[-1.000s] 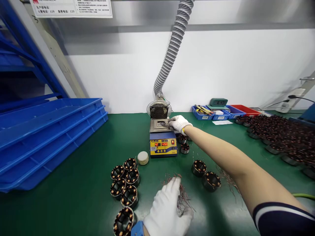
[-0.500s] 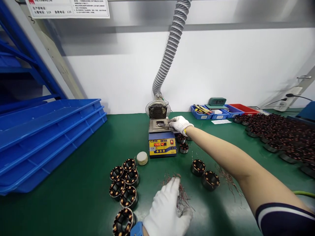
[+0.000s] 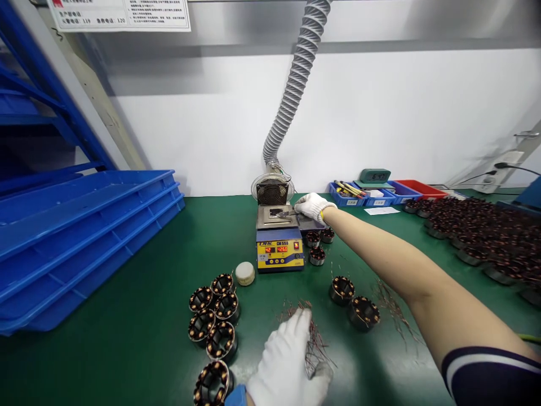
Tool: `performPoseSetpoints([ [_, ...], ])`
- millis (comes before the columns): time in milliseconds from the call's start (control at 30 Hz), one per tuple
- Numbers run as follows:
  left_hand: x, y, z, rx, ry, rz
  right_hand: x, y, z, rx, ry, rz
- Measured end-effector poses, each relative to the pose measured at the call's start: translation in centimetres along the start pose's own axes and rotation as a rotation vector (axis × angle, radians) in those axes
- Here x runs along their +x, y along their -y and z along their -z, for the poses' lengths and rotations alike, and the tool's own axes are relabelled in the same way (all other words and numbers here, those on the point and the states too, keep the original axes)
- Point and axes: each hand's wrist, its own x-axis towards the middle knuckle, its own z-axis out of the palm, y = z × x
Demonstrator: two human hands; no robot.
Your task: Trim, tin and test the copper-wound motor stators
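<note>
My right hand [image 3: 313,207], in a white glove, is closed on a flat metal scraper [image 3: 285,213]. The scraper's blade reaches over the square opening of the solder pot [image 3: 279,248], a blue and yellow unit with red digits. My left hand [image 3: 287,361], also gloved, lies on the table with its fingers stretched out and the thumb apart. Beside its fingers and thumb is a heap of thin wire scraps [image 3: 315,344]. Two wound motor stators [image 3: 364,313] stand right of the heap. Several more stators [image 3: 221,340] are grouped to the left.
Stacked blue trays [image 3: 93,225] stand at the left. A round whitish tin [image 3: 245,273] sits beside the pot. Three stators [image 3: 316,256] are at its right. More wire scraps [image 3: 393,307] lie under my right forearm. Many stators [image 3: 499,237] cover the far right. A grey duct [image 3: 296,84] hangs above.
My right hand has shifted slightly away and to the right with the scraper. The pot's two red readings have swapped sides. My left hand stays in place.
</note>
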Motion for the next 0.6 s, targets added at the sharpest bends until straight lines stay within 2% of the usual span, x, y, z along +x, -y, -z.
performPoseSetpoints([
  [233, 0.0, 0.5, -0.4, -0.035, -0.02, -0.006, 0.3, 0.2, -1.8, 0.08, 0.03, 0.002],
  [433, -0.1, -0.2, 0.3, -0.016, -0.01, 0.011, -0.6, 0.0, -1.9, 0.145, 0.003, -0.012],
  [600, -0.1, -0.1, 0.1, 0.011, -0.045, -0.014, -2.0, 0.4, -2.2, 0.267, 0.012, -0.029],
])
